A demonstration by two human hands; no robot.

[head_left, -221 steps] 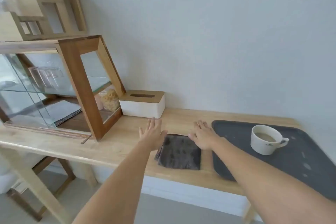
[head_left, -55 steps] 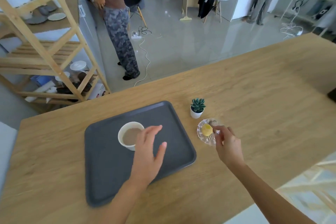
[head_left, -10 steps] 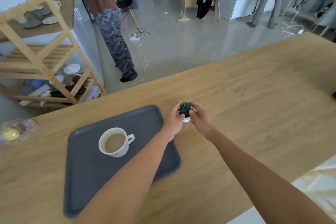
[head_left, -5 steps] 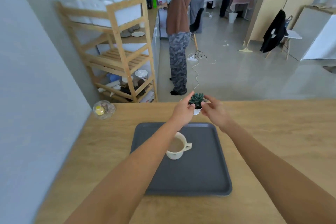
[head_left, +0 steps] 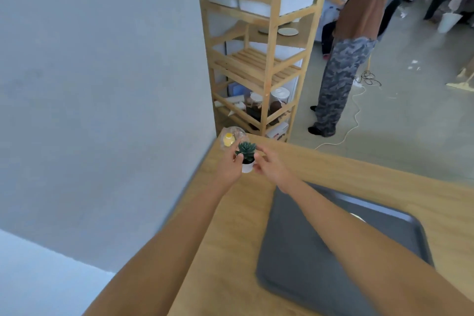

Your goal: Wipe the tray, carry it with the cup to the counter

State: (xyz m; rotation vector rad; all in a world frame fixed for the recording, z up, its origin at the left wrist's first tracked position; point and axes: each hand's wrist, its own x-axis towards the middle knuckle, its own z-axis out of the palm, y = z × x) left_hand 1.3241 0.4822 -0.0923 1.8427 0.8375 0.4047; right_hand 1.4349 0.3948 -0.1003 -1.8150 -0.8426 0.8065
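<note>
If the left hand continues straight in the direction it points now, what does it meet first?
Probably the glass dish with the yellow piece at the counter corner, just beyond the left hand, which holds the small potted plant together with the right hand. Past the dish is the grey wall. Depth is unclear.

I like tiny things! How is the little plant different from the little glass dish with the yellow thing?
The little plant is dark green in a white pot; the glass dish is clear and holds something yellow. The plant is held between the left hand and right hand; no hand touches the dish, which lies behind them at the counter corner. Both are small.
</note>
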